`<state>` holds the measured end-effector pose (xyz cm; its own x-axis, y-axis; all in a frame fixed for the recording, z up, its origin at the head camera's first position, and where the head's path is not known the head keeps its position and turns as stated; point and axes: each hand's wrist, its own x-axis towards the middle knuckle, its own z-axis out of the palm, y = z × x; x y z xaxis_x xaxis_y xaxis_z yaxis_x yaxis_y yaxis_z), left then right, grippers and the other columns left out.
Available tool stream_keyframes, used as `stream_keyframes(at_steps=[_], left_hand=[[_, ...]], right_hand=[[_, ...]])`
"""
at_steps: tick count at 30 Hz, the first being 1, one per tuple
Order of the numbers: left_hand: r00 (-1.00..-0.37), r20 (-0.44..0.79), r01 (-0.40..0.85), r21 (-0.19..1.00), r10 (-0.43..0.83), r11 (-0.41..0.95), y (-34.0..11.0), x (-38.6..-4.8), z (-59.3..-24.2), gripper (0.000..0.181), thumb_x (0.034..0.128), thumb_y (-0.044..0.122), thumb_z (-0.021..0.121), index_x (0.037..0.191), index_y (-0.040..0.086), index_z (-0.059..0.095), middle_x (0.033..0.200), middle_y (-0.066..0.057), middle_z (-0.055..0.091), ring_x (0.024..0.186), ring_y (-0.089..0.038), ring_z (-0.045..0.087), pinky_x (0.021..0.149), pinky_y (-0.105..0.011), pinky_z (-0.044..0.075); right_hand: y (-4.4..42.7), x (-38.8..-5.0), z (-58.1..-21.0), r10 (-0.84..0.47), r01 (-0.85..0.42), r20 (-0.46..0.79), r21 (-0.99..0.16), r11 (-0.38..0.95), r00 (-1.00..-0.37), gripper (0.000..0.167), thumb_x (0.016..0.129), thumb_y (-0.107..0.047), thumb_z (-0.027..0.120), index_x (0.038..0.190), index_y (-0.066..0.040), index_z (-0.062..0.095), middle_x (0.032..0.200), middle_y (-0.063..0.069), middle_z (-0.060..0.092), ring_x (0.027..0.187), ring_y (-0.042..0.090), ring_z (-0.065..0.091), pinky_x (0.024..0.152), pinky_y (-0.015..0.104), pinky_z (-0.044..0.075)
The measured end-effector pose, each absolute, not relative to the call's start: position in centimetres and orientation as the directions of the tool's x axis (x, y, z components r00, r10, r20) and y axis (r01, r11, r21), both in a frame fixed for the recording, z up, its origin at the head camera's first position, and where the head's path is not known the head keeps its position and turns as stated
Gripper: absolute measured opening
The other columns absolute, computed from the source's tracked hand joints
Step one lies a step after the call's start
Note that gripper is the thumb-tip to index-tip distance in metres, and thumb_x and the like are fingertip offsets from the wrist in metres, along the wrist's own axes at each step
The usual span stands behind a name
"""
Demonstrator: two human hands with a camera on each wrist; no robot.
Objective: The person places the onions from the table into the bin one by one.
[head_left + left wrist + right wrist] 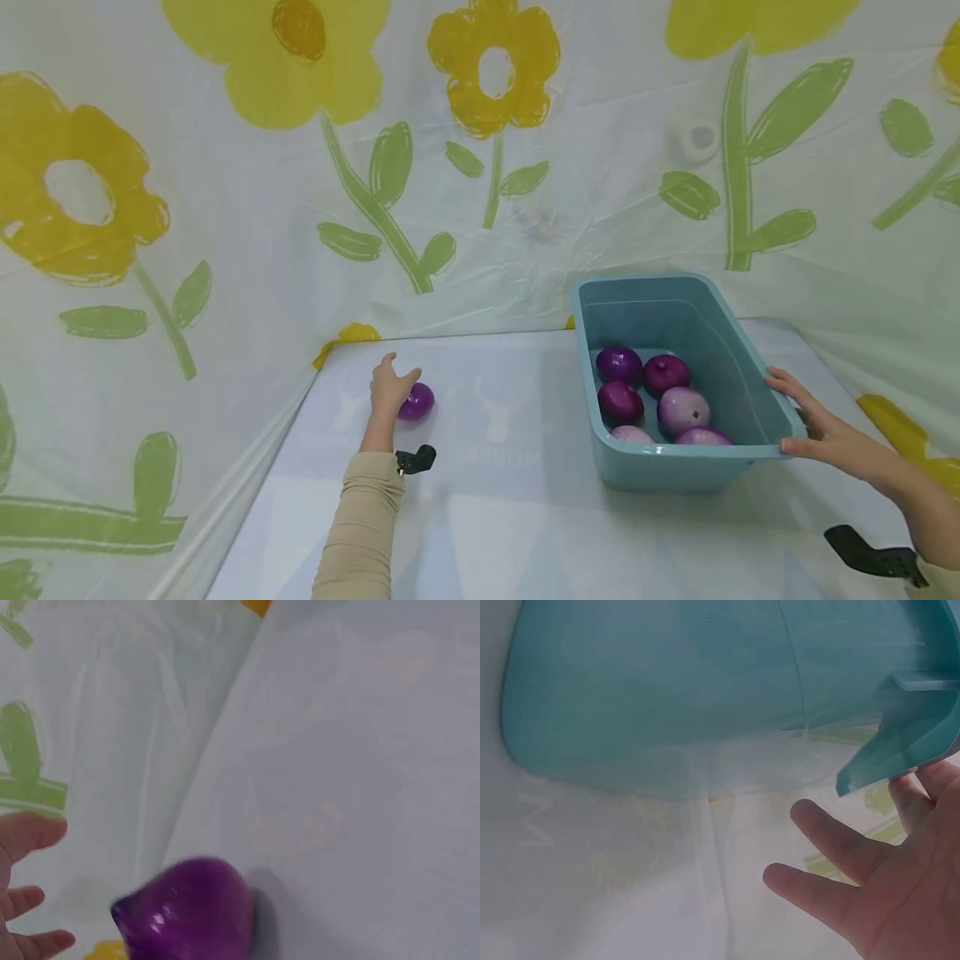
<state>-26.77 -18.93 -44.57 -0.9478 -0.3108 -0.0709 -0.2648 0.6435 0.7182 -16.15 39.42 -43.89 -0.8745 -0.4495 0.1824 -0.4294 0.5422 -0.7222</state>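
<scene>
On the white table lies a glossy purple onion (pixel 417 402), its pointed tip toward my left hand in the left wrist view. My left hand (pixel 389 390) is beside this onion (pixel 191 911), fingers spread and a gap visible between them. At the right stands a blue-green plastic bin (pixel 675 471) holding several onions, some dark purple (pixel 620 403), some pale (pixel 682 409). My right hand (pixel 832 433) touches the bin's right rim, thumb near the front corner. In the right wrist view, two fingers (pixel 840 847) stretch out straight below the bin wall (pixel 652 682), apart from it.
A white curtain (pixel 525 250) printed with yellow flowers and green leaves hangs behind the table and along its sides. The table's left edge slants beside my left arm. Both wrists carry a black mount (pixel 416 460).
</scene>
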Motion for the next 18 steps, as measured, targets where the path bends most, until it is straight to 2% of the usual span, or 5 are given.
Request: stream_keyframes(at_steps=[2, 3, 6, 9, 18], left_hand=[[-0.959, -0.081, -0.244, 0.727, -0.272, 0.642, -19.8, -26.4, -46.1, 0.075, 0.0851, 0.032, 0.060, 0.143, 0.003, 0.022, 0.142, -0.030, 0.022, 0.127, -0.051, 0.022, 0.100, -0.062, 0.025], [-0.964, -0.082, -0.232, 0.728, -0.254, 0.645, -20.1, -26.2, -46.8, 0.077, 0.0845, 0.033, 0.062, 0.143, 0.003, 0.022, 0.142, -0.030, 0.022, 0.128, -0.052, 0.022, 0.100, -0.062, 0.025], [-0.977, -0.079, -0.194, 0.727, -0.201, 0.658, -20.7, -25.9, -48.7, 0.079, 0.0821, 0.032, 0.066, 0.142, 0.003, 0.024, 0.141, -0.030, 0.025, 0.128, -0.051, 0.023, 0.100, -0.061, 0.027], [-0.982, -0.062, -0.166, 0.731, -0.178, 0.662, -20.7, -25.5, -50.1, 0.076, 0.0799, 0.026, 0.069, 0.140, 0.002, 0.029, 0.138, -0.030, 0.029, 0.126, -0.049, 0.029, 0.100, -0.060, 0.029], [-0.972, 0.008, -0.138, 0.790, -0.236, 0.597, -20.0, -24.7, -51.3, 0.070, 0.0773, 0.021, 0.071, 0.135, 0.003, 0.035, 0.134, -0.027, 0.036, 0.123, -0.045, 0.035, 0.098, -0.058, 0.034]], right_hand=[[39.5, -16.1, -44.0, -0.446, -0.434, 0.190, -0.716, 0.547, -0.875, 0.078, 0.086, -0.003, 0.051, 0.148, -0.015, 0.005, 0.148, -0.025, -0.007, 0.112, -0.009, 0.022, 0.068, 0.073, 0.036], [39.5, -16.1, -43.9, -0.443, -0.432, 0.190, -0.716, 0.548, -0.876, 0.078, 0.086, -0.004, 0.051, 0.148, -0.016, 0.005, 0.148, -0.025, -0.007, 0.111, -0.010, 0.022, 0.068, 0.074, 0.035], [39.4, -16.0, -43.8, -0.440, -0.417, 0.178, -0.733, 0.537, -0.880, 0.077, 0.087, -0.007, 0.051, 0.148, -0.016, 0.004, 0.147, -0.026, -0.008, 0.126, 0.027, 0.023, 0.069, 0.077, 0.031], [39.4, -15.9, -43.6, -0.432, -0.394, 0.154, -0.738, 0.547, -0.889, 0.078, 0.087, -0.008, 0.051, 0.148, -0.017, 0.003, 0.146, -0.028, -0.009, 0.112, 0.052, 0.022, 0.069, 0.076, 0.032], [39.2, -15.9, -43.4, -0.445, -0.401, 0.154, -0.742, 0.537, -0.882, 0.078, 0.087, -0.005, 0.051, 0.148, -0.015, 0.002, 0.148, -0.025, -0.010, 0.109, 0.055, 0.021, 0.070, 0.077, 0.030]])
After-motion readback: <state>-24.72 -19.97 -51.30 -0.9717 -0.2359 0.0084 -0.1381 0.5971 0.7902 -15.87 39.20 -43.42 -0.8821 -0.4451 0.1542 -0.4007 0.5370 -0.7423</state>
